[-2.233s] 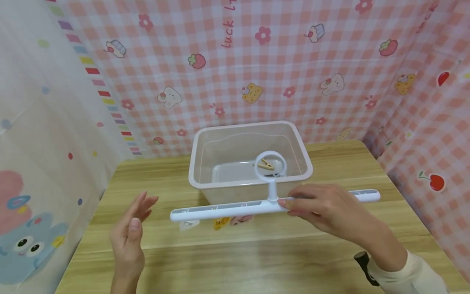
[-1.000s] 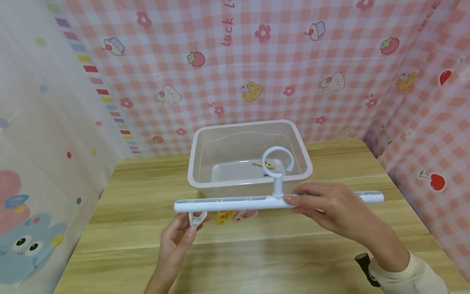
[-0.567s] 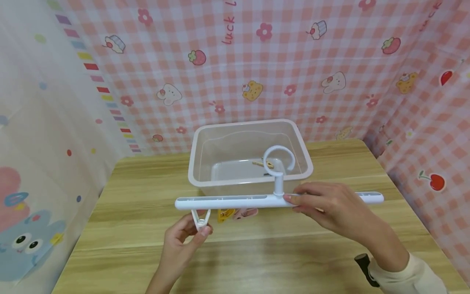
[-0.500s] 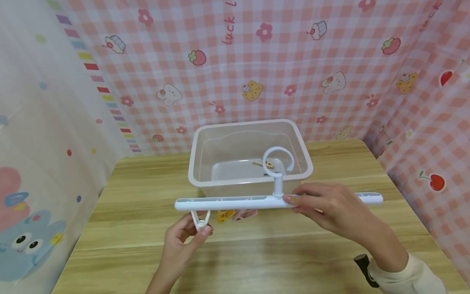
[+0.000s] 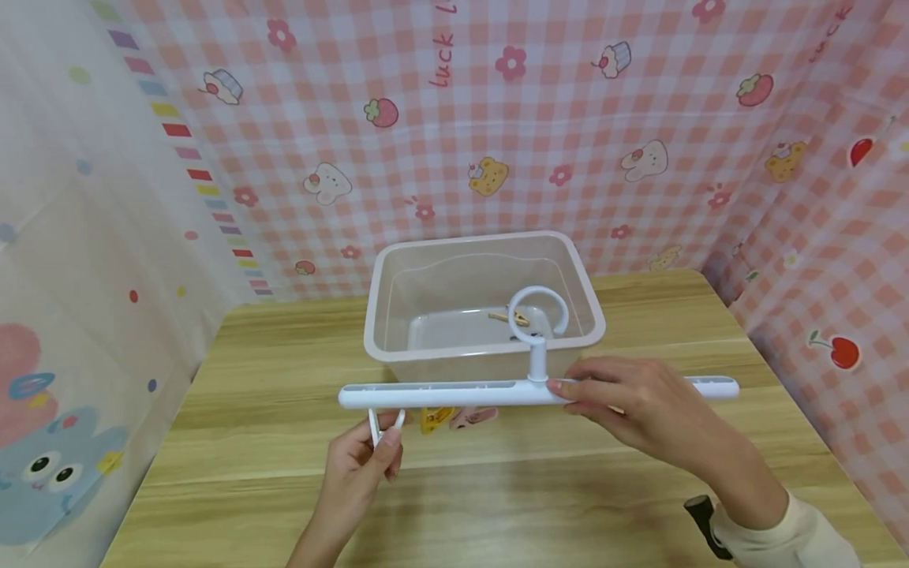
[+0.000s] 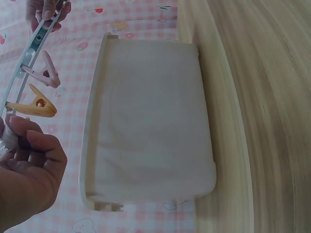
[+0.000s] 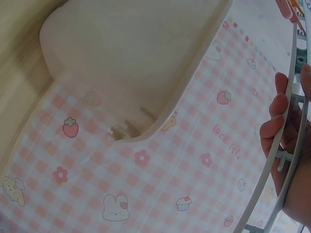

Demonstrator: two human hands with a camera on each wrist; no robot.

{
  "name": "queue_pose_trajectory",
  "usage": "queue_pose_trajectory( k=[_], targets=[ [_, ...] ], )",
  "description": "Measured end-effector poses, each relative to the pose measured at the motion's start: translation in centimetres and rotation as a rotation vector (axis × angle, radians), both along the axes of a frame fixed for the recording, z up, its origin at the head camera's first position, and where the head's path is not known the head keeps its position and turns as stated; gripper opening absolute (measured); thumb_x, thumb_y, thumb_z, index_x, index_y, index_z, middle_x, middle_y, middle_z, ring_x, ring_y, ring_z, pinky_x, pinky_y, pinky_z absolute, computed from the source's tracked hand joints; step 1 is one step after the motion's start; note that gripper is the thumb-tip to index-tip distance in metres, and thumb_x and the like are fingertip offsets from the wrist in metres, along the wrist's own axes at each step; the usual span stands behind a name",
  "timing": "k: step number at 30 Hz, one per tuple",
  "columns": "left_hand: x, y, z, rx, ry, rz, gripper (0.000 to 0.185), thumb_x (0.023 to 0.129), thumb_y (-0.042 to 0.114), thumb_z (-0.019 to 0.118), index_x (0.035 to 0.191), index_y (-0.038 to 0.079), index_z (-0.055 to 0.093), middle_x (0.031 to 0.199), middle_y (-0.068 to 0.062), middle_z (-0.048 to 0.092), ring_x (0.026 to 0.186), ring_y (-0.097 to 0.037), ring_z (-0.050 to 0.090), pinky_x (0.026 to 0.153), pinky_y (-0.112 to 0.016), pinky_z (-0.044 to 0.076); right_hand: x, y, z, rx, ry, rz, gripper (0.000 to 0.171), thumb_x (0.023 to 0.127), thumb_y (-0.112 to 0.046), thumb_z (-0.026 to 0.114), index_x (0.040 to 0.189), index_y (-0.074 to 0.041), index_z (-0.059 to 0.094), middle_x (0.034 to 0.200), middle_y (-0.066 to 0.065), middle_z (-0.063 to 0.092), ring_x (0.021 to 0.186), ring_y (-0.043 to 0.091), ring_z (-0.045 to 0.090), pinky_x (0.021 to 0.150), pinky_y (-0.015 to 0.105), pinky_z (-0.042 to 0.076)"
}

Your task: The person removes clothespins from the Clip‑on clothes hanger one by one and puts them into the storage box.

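Observation:
A white clip hanger [image 5: 440,394] is held level in front of the box, its round hook [image 5: 537,359] upward. My right hand [image 5: 639,402] grips the bar just right of the hook's stem. Under the bar's left end, my left hand [image 5: 348,465] pinches a white clip [image 5: 375,427] between thumb and fingers. The clip's two arms spread in a V toward the bar. Beside it hang a yellow clip [image 5: 435,419] and a pink clip [image 5: 473,416]. In the left wrist view the yellow clip [image 6: 41,106] and pink clip [image 6: 48,73] sit on the bar, while fingers mostly hide the white clip [image 6: 7,141].
A translucent plastic box [image 5: 387,359] stands at the back of the wooden table [image 5: 511,505]. On its floor lie a wooden clothespin [image 5: 499,317] and a dark small item, partly behind the hook. Pink checked cloth [image 5: 440,142] hangs close behind, with more cloth at both sides.
My left hand has come in from the left, taken hold of the white clip, and lately turned it slightly, thumb shifting up. The hook has swivelled; my right hand keeps its grip.

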State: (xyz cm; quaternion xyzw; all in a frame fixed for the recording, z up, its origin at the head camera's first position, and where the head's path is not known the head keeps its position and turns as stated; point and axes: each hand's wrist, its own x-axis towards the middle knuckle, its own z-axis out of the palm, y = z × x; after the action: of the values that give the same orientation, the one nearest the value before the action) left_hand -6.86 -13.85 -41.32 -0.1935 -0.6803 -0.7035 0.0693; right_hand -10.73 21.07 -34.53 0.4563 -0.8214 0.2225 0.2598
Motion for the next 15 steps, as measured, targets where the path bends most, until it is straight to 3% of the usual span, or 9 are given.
queue_pose_trajectory(
  k=[4, 8, 15],
  targets=[
    [-0.16, -0.11, -0.16, 0.009, 0.025, -0.073, 0.031, 0.106, -0.003, 0.041, 0.118, 0.004, 0.068, 0.062, -0.012, 0.045, 0.051, -0.010, 0.043, 0.040, -0.029, 0.039, 0.01, 0.06, -0.07, -0.002, -0.008, 0.003, 0.036, 0.105, -0.042, 0.049, 0.115, -0.023, 0.077, 0.100, -0.005, 0.073, 0.073, 0.001, 0.059, 0.065, 0.014, 0.046],
    [-0.30, -0.15, -0.29, 0.058, 0.037, -0.175, 0.042, 0.108, -0.001, 0.034, 0.127, 0.018, 0.066, 0.061, -0.014, 0.037, 0.048, -0.022, 0.032, 0.036, -0.030, 0.029, 0.05, 0.10, -0.09, 0.001, -0.022, 0.002, 0.036, 0.105, -0.042, 0.049, 0.116, -0.023, 0.077, 0.100, -0.006, 0.073, 0.074, 0.000, 0.059, 0.065, 0.013, 0.046],
    [-0.17, -0.26, -0.10, 0.109, -0.030, -0.256, 0.043, 0.110, 0.001, 0.031, 0.115, 0.021, 0.068, 0.061, -0.012, 0.028, 0.047, -0.026, 0.020, 0.037, -0.031, 0.017, -0.01, 0.28, -0.25, -0.006, -0.034, 0.014, 0.035, 0.105, -0.041, 0.050, 0.117, -0.022, 0.077, 0.101, -0.005, 0.073, 0.075, 0.000, 0.059, 0.066, 0.013, 0.046]
  ],
)
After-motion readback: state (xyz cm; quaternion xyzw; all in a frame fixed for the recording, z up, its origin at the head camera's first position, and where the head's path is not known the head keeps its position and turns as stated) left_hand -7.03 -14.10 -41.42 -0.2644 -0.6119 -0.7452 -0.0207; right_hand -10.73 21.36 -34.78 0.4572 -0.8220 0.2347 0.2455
